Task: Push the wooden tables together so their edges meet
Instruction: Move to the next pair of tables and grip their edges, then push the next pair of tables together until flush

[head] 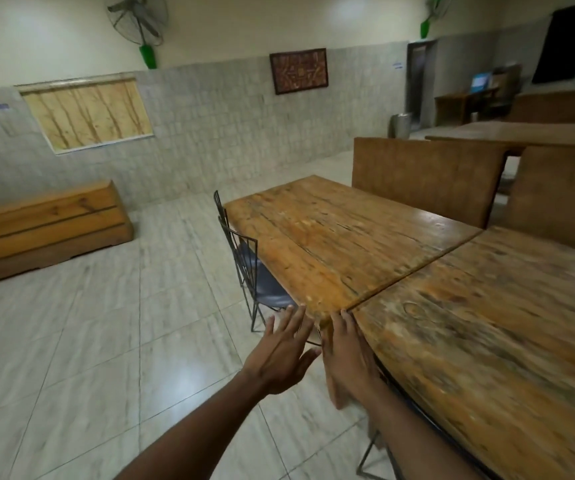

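Both hands, the left hand (284, 351) and the right hand (346, 355), are spread flat at the near corner of the far table (331, 237), already against the near table (486, 341); these thick plank tables look heavy and stiff, best pushed at the edge.

Both wooden tables (331, 237) show worn, scratched, semi-gloss planks; the floor (106, 323) is glossy tile, the chair (244, 258) thin metal wire.

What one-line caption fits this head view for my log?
Both open hands, left and right, at the corner where the far table meets the near table, a thin seam between them.
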The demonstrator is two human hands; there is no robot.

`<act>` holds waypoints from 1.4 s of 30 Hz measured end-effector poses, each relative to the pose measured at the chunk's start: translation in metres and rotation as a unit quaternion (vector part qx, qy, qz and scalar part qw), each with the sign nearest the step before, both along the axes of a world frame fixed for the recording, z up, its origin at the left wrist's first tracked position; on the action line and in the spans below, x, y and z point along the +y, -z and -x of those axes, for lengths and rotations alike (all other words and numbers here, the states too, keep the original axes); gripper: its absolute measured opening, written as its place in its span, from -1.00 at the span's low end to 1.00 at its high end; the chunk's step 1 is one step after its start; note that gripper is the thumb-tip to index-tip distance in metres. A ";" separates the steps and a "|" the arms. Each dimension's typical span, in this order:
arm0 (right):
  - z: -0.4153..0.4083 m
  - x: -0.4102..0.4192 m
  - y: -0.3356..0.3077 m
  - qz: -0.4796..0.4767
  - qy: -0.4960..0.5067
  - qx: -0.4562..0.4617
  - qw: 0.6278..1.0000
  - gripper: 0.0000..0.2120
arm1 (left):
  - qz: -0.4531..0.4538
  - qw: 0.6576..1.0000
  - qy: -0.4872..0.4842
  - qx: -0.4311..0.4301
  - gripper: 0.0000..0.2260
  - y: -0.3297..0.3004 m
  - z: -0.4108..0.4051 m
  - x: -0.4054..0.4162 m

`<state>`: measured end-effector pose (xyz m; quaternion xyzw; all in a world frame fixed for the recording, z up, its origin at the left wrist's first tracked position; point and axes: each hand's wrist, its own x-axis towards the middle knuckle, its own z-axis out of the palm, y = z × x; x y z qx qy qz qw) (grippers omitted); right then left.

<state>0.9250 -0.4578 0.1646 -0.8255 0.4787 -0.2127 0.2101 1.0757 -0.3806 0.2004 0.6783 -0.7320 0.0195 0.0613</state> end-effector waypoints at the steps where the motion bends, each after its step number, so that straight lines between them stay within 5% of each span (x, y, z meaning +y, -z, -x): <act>1: -0.013 -0.019 0.006 -0.007 0.000 -0.004 1.000 -0.44 | -0.010 1.000 0.002 -0.001 -0.39 0.004 -0.012 -0.020; 8: -0.082 -0.102 0.086 -0.097 0.051 -0.018 0.994 -0.43 | -0.086 0.996 0.020 -0.004 -0.49 0.068 -0.079 -0.146; 14: -0.131 -0.180 0.151 -0.168 0.187 -0.054 0.966 -0.39 | -0.138 0.979 0.144 -0.033 -0.44 0.140 -0.130 -0.270; 23: -0.113 -0.303 0.206 -0.091 0.430 0.036 0.898 -0.48 | -0.115 0.936 0.332 -0.030 -0.41 0.242 -0.153 -0.397; 31: -0.113 -0.307 0.223 -0.048 0.450 0.120 0.884 -0.49 | -0.102 0.911 0.399 0.023 -0.39 0.271 -0.156 -0.422; 42: -0.116 -0.308 0.219 -0.056 0.458 0.115 0.880 -0.47 | -0.086 0.904 0.416 0.046 -0.40 0.272 -0.126 -0.457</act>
